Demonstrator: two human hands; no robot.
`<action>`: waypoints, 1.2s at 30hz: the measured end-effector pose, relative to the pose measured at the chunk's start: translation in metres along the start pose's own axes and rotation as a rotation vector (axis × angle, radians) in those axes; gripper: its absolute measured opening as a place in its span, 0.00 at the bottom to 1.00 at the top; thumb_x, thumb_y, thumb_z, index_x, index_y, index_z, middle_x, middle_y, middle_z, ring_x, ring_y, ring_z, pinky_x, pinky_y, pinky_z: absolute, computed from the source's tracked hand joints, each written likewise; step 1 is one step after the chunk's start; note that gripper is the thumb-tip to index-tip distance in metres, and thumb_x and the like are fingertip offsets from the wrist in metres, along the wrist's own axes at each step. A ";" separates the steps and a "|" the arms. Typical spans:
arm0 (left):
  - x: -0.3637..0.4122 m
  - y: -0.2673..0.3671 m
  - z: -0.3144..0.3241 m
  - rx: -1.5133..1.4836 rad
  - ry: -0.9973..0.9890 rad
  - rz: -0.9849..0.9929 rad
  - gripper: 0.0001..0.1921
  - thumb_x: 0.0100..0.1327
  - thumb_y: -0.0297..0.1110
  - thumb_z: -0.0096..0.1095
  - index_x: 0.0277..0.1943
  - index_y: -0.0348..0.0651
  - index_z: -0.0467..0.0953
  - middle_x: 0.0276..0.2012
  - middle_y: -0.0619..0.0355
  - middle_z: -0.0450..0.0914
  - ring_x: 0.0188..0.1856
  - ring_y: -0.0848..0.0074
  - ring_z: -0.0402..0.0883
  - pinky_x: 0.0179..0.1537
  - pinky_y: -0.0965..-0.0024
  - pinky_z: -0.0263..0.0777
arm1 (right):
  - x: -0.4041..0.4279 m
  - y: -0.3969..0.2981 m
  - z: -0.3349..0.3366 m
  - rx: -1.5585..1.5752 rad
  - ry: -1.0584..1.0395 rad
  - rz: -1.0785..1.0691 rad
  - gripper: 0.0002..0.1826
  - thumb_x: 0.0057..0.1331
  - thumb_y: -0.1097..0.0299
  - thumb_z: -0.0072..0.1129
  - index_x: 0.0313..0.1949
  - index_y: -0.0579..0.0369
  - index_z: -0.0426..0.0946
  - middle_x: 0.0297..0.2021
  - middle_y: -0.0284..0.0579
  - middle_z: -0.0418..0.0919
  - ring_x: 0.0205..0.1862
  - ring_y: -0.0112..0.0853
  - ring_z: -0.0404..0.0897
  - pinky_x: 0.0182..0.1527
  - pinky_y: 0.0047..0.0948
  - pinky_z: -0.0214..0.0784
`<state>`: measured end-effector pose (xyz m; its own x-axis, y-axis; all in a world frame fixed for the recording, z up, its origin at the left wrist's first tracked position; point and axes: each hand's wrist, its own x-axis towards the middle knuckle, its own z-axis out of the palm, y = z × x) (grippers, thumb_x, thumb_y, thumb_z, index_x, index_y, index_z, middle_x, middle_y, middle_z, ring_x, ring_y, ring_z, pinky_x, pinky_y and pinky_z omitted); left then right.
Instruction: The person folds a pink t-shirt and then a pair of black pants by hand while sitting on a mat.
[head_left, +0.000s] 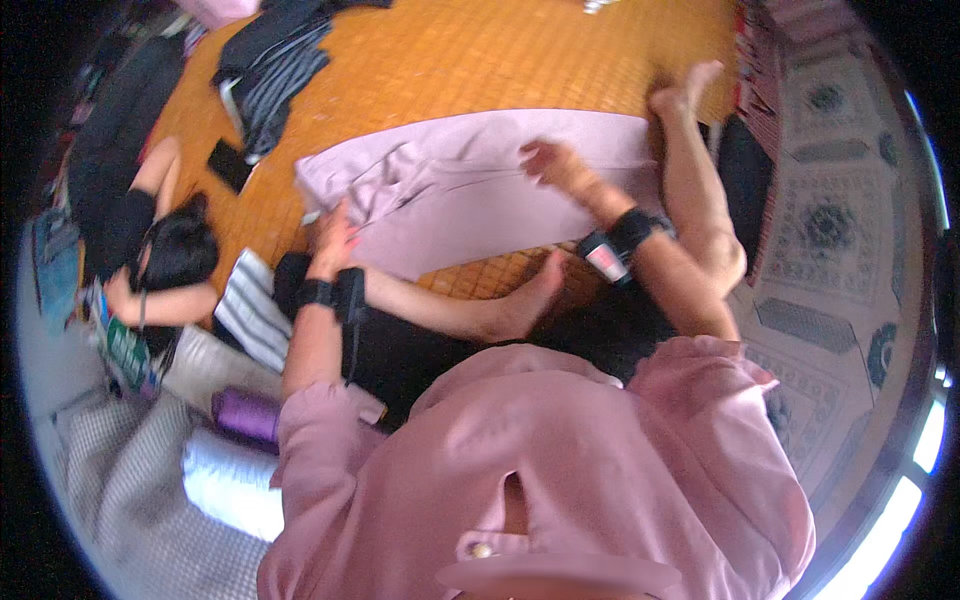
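A pink cloth garment (480, 187) lies spread on the woven mat between my bent legs, with wrinkles towards its left end. My left hand (332, 238) rests at the garment's lower left edge, fingers apart; whether it pinches any cloth cannot be told. Above the right part of the garment is my right hand (553, 166), blurred, with its fingers loosely curled; no held thing shows. Both wrists wear black straps with small devices.
Another person (169, 247) lies or leans at the left near a black phone (229, 165). Dark striped clothing (281, 82) is at the upper left. A striped cloth (255, 307), a purple roll (246, 415) and a white folded cloth (232, 480) lie to my left. A patterned rug (825, 225) is at right.
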<state>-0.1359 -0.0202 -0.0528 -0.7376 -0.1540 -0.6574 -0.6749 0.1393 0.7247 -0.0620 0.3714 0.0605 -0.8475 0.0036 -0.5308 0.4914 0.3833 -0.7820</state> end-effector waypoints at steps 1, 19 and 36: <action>0.004 0.000 -0.001 0.034 -0.026 -0.058 0.25 0.58 0.53 0.58 0.48 0.40 0.71 0.37 0.56 0.74 0.36 0.70 0.76 0.36 0.65 0.72 | 0.001 0.023 0.016 -0.093 0.045 0.120 0.20 0.57 0.69 0.55 0.51 0.57 0.71 0.37 0.45 0.78 0.38 0.30 0.77 0.36 0.31 0.74; 0.000 0.015 0.001 0.036 -0.144 -0.062 0.14 0.56 0.41 0.62 0.38 0.39 0.73 0.31 0.54 0.78 0.32 0.70 0.77 0.32 0.68 0.71 | 0.015 0.028 0.037 -0.835 0.247 -0.397 0.15 0.60 0.62 0.51 0.46 0.47 0.74 0.42 0.46 0.76 0.45 0.46 0.74 0.48 0.40 0.68; 0.062 0.067 -0.048 0.010 -0.060 0.233 0.23 0.62 0.56 0.52 0.42 0.41 0.75 0.31 0.60 0.76 0.33 0.79 0.73 0.33 0.75 0.68 | 0.136 -0.031 0.137 -0.455 0.160 -0.222 0.26 0.54 0.58 0.63 0.50 0.56 0.71 0.43 0.53 0.78 0.46 0.42 0.78 0.47 0.35 0.70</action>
<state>-0.2257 -0.0675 -0.0347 -0.8733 -0.0577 -0.4838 -0.4859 0.1742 0.8565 -0.1649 0.2333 -0.0323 -0.9587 0.0042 -0.2845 0.1902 0.7531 -0.6299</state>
